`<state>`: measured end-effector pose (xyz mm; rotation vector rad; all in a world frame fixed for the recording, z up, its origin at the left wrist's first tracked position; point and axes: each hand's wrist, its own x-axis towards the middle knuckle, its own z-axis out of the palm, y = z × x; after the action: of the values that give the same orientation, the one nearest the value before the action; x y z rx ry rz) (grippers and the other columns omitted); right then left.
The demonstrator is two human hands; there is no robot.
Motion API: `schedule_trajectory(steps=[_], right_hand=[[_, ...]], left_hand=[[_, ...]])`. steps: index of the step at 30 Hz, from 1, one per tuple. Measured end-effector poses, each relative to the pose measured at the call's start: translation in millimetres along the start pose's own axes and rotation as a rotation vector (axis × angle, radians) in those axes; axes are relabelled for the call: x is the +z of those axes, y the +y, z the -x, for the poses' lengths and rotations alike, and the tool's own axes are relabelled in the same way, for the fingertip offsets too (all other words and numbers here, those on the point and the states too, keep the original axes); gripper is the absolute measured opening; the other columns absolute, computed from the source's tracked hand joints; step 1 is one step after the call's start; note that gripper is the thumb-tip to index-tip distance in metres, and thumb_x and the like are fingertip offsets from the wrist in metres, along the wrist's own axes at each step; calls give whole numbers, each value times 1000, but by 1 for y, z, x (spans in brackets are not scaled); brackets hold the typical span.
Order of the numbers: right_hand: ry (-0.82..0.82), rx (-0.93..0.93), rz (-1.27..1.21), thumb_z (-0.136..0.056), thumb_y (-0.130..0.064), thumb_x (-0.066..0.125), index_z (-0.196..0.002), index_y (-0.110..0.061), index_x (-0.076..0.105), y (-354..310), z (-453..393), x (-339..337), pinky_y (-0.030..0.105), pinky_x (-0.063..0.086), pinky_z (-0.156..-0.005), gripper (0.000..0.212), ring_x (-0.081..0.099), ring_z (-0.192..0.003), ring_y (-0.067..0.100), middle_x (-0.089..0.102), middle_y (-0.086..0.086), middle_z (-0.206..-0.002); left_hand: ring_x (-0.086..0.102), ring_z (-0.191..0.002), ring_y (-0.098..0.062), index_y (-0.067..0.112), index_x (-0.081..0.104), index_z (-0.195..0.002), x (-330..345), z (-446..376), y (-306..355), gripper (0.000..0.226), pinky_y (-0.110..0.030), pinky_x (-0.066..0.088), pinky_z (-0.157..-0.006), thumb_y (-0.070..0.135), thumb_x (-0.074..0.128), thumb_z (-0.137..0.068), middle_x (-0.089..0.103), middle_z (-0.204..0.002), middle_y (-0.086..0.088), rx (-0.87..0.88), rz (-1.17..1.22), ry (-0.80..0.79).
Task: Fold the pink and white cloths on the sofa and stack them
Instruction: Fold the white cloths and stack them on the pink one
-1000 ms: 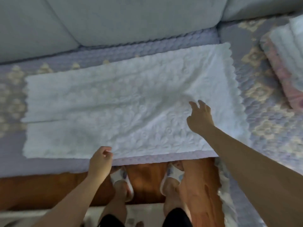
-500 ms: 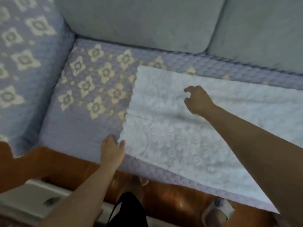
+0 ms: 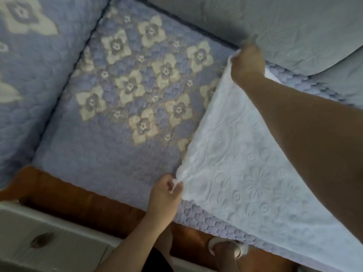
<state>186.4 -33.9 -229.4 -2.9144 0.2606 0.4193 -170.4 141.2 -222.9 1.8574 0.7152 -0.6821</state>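
Observation:
A white embossed cloth (image 3: 241, 165) lies across the right part of the sofa seat (image 3: 125, 107), its left edge raised off the cover. My left hand (image 3: 167, 193) pinches the near left corner of the cloth at the seat's front edge. My right hand (image 3: 247, 61) grips the far left corner, close to the grey back cushion (image 3: 284, 26). My right forearm crosses over the cloth and hides part of it. No pink cloth is in view.
The seat has a lavender quilted cover with cream flowers. A padded armrest (image 3: 25, 75) rises on the left. Brown wooden trim (image 3: 78, 195) runs along the seat front, with pale floor (image 3: 49, 238) below. My slippered foot (image 3: 225, 248) stands by the sofa.
The view swung left along the sofa. My right hand went from hovering over the cloth to gripping its far left corner. My left hand took the near corner, and the left edge lifted.

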Motion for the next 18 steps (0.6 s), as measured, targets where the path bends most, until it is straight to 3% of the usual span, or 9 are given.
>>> schedule_trajectory(steps=[3,5,8,9,11,13,18], right_hand=[[-163,-83,-177,-99,-17,56,-156,-4,19,-5,20,1,30,25,-113,69,26,-146,30,18,20,-160],[-195,-122,-295,-96,-14,58,-157,-10,14,-3,54,8,26,28,-109,76,29,-144,29,6,18,-162],[-65,-191,-434,-91,-5,56,-151,-9,34,11,129,21,21,33,-104,63,46,-130,31,27,17,-153],[-49,-221,-485,-89,-4,55,-147,-8,41,18,160,27,27,40,-103,59,51,-123,31,35,16,-146],[-96,-235,-547,-89,-5,55,-141,-12,47,33,222,42,40,53,-93,53,57,-109,24,42,11,-136],[-203,-168,-549,-92,-8,55,-141,-17,47,48,279,53,39,56,-86,51,57,-102,15,42,4,-133],[-370,-89,-486,-93,-12,55,-143,-22,44,70,355,68,33,49,-97,52,53,-117,17,42,-2,-135]], left_hand=[[63,-82,-11,23,55,-101,-12,-10,5,15,-24,53,-72,27,67,-93,61,-94,3,-127,190,-41],[65,-83,-10,26,63,-103,-19,-15,8,11,-20,51,-65,33,65,-94,66,-93,7,-175,156,-120],[64,-70,-9,14,70,-89,-26,-12,9,27,-15,44,-59,38,61,-97,70,-82,-2,-164,80,-198],[64,-69,-11,11,69,-85,-26,-9,7,31,-17,44,-60,39,61,-97,70,-81,-6,-146,45,-204],[58,-67,-10,13,62,-78,-26,-1,2,32,-20,40,-59,41,62,-95,62,-74,-3,-128,-59,-206],[55,-69,-9,14,57,-81,-25,5,-5,26,-22,40,-60,35,66,-94,58,-76,1,-129,-84,-195],[64,-79,-13,9,64,-99,-28,9,-18,22,-16,45,-56,31,60,-99,67,-92,-2,-214,77,8]])
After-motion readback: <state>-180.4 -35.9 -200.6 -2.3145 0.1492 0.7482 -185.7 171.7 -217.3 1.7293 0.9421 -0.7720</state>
